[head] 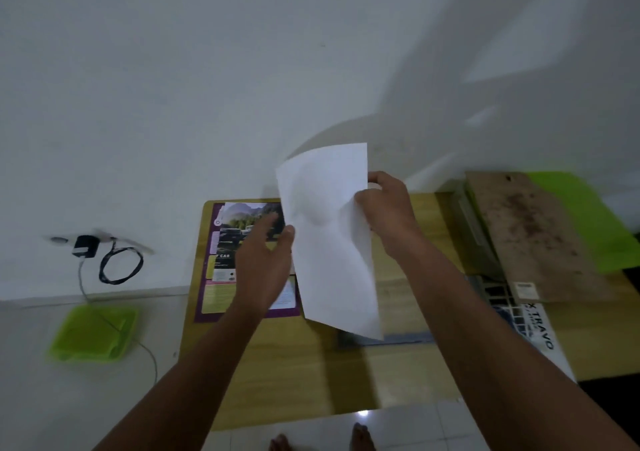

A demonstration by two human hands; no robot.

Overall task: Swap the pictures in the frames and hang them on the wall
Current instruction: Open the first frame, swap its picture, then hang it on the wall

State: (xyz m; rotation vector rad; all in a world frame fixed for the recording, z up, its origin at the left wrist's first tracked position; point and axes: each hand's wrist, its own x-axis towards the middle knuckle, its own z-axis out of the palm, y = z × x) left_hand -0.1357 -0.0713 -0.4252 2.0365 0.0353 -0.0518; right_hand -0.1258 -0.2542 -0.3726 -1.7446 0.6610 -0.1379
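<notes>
My right hand (386, 208) pinches the right edge of a white sheet (329, 239), its blank back toward me, held up and slightly bent above the wooden table (311, 364). My left hand (266, 260) reaches in from the left with loose fingers, its thumb tip at the sheet's left edge. Under my left hand a purple-bordered poster (221, 267) with a mountain and car photo lies flat on the table. A brown backing board (530, 239) lies at the right over a frame edge (474, 229), with a black and white print (533, 326) below it.
A green sheet (595, 218) lies under the board at the far right. On the floor at the left sit a green lid (93, 333), a charger (85, 246) and a coiled cable (121, 265). The white wall (242, 69) rises behind the table. My feet (322, 440) show below.
</notes>
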